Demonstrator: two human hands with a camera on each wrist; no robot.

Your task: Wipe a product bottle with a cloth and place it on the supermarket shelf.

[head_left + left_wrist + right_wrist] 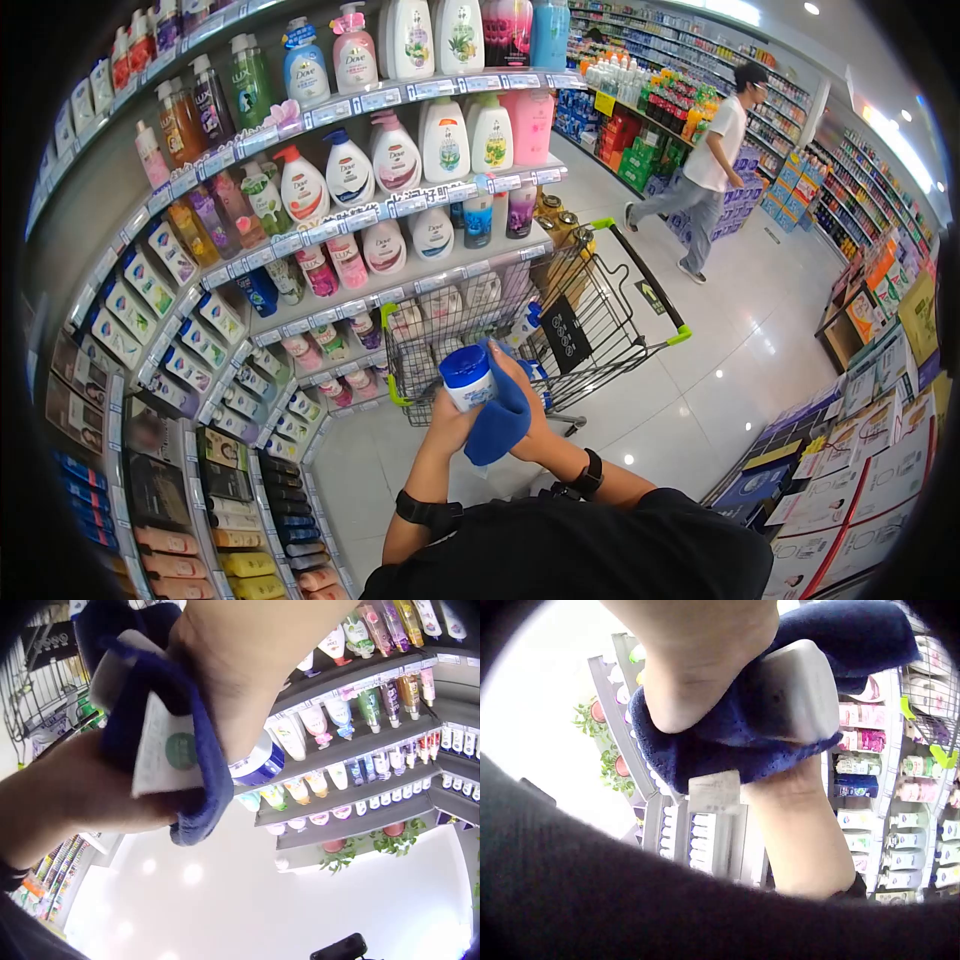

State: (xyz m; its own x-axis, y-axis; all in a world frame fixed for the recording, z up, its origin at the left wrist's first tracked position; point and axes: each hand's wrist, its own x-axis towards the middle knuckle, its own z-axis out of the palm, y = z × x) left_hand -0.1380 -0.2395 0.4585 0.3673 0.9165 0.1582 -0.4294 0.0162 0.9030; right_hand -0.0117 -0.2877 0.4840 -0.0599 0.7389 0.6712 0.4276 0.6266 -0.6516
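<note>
A white jar with a blue lid [464,368] is gripped in my left hand [452,418], lid up and slightly tilted. My right hand [535,425] holds a blue cloth [500,415] against the jar's right side, thumb near the cloth's top edge. In the left wrist view the blue cloth [214,776] shows a white tag [166,750] with a green round mark, and the jar's blue lid [262,771] shows beyond a wrist. The right wrist view shows the jar's pale base [802,690] with the cloth [727,735] folded around it.
A shopping cart [620,315] with green corners stands just beyond the hands, with items inside. Shelves of pump bottles [348,170] curve along the left and front. A person in a white shirt [712,150] walks in the aisle. Stacked boxes [850,490] line the right.
</note>
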